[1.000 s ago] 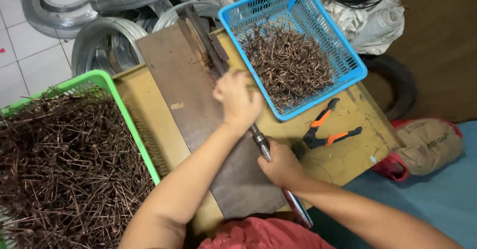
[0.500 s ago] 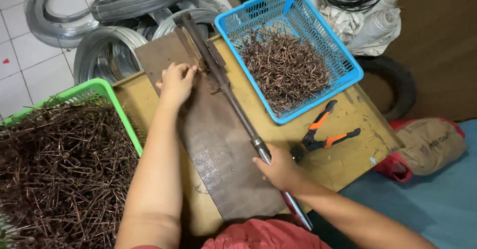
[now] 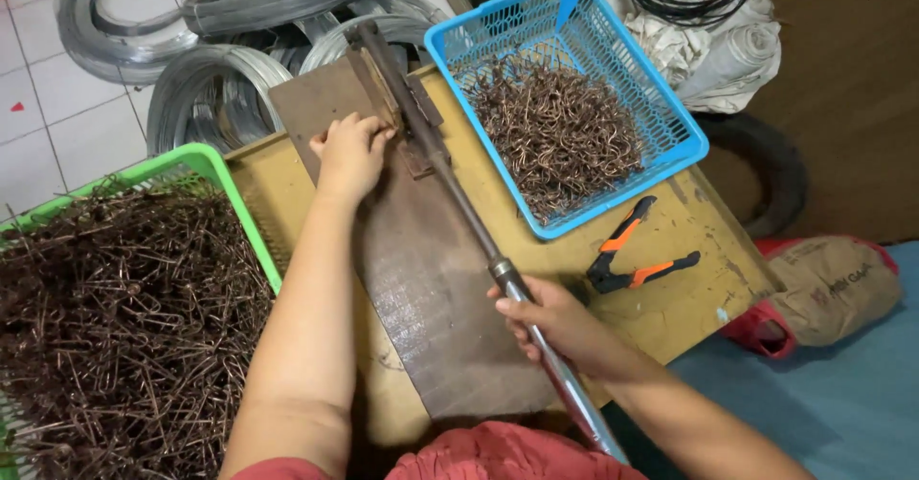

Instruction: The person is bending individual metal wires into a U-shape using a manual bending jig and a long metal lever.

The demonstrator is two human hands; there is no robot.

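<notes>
The right hand (image 3: pixel 555 327) is closed around the long metal lever (image 3: pixel 479 241), gripping it on the lower part, near the front edge of the bench (image 3: pixel 699 250). The lever runs diagonally from there up to the bending jig (image 3: pixel 397 107), which sits on a dark brown board (image 3: pixel 431 289) in the middle of the bench.

The left hand (image 3: pixel 349 155) rests on the board just left of the jig, palm down, with the fingers curled against the jig's side. I cannot tell if it holds a wire piece under the fingers.

At the far right corner of the bench stands 1 blue basket (image 3: pixel 670 107) with bent copper-coloured wire pieces (image 3: pixel 555 140) inside. In front of this basket, near the right edge, lie pliers with orange and black handles (image 3: pixel 637 255). At the left edge is 1 green basket (image 3: pixel 220 178), full of dark wire pieces (image 3: pixel 124 327). Behind the bench, coils of grey wire (image 3: pixel 201 88) lie on the white tiled floor (image 3: pixel 57 126).
</notes>
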